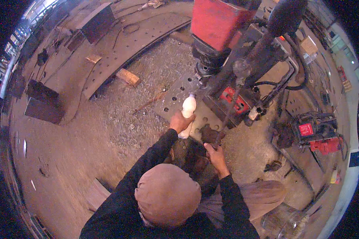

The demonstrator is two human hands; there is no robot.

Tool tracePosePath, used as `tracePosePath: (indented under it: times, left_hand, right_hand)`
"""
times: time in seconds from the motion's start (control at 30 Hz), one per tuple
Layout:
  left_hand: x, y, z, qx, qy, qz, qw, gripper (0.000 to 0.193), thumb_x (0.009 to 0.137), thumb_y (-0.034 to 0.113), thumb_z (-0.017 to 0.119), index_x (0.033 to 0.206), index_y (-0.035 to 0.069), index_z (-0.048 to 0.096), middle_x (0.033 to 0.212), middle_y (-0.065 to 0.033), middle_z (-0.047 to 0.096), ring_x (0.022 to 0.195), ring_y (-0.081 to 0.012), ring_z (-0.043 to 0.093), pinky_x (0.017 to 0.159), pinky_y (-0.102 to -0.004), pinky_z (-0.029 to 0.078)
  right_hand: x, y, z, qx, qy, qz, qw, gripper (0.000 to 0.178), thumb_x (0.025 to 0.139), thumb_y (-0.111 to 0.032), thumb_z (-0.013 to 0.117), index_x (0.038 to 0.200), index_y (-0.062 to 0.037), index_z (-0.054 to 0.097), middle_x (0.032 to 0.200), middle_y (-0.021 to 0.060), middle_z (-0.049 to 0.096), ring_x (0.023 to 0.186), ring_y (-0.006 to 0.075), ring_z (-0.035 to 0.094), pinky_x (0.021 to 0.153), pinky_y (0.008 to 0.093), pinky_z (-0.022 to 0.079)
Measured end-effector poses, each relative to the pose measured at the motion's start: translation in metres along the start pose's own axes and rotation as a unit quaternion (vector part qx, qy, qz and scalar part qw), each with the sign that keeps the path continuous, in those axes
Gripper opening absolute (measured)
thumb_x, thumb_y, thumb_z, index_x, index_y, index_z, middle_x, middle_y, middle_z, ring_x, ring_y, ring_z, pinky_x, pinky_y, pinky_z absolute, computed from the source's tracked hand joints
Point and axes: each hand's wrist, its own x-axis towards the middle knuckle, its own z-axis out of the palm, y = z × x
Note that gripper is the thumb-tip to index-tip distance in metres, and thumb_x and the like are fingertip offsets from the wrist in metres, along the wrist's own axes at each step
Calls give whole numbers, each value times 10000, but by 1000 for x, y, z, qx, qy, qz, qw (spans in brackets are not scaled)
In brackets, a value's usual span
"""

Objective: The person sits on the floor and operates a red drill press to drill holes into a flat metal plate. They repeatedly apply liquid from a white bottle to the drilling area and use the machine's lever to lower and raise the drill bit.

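My left hand [181, 122] is wrapped round a white plastic squeeze bottle [189, 104], whose narrow tip points away from me. The bottle is over a steel plate [163, 108] with several round drilled holes. My right hand [216, 155] is closed on the lower end of a long feed lever [230, 112], which slants down from a drilling machine. The machine's red motor housing [219, 24] stands above the plate, with a dark drill chuck [205, 68] just beyond the bottle. Below the chuck, the cutting point is hard to make out. A dark, ragged piece [210, 134] lies near my right hand.
Metal shavings [135, 115] cover the ground left of the plate. A wooden block [128, 77] lies beside a long perforated steel strip [107, 73]. Dark steel boxes [44, 103] stand at the left. Another red and black machine [317, 131] with cables is at the right.
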Motion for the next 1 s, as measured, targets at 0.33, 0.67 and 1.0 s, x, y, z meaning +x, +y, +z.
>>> tracePosePath:
  times: [0.33, 0.67, 1.0]
  left_hand:
    - [-1, 13, 1, 28, -21, -6, 999, 758, 722, 592, 698, 951, -122, 587, 924, -328, 642, 878, -446, 650, 757, -489, 512]
    - [-5, 13, 5, 40, 11, 11, 999, 774, 751, 584, 667, 1015, -134, 551, 931, -346, 631, 891, -466, 638, 767, -503, 511]
    - [-10, 18, 6, 28, 40, 16, 999, 750, 755, 561, 676, 1007, -130, 530, 901, -337, 635, 854, -465, 643, 748, -508, 515]
  right_hand:
    - [-13, -22, -8, 39, -47, 28, 998, 302, 819, -349, 711, 900, -85, 589, 709, -24, 547, 600, 99, 485, 545, 276, 379]
    - [-21, -34, -6, 33, -19, 22, 999, 269, 834, -338, 700, 806, -110, 561, 644, -32, 524, 524, 89, 467, 481, 266, 350]
    - [-12, -20, -8, 23, 0, 15, 1000, 294, 820, -331, 709, 841, -83, 552, 674, -19, 531, 582, 96, 470, 552, 275, 365]
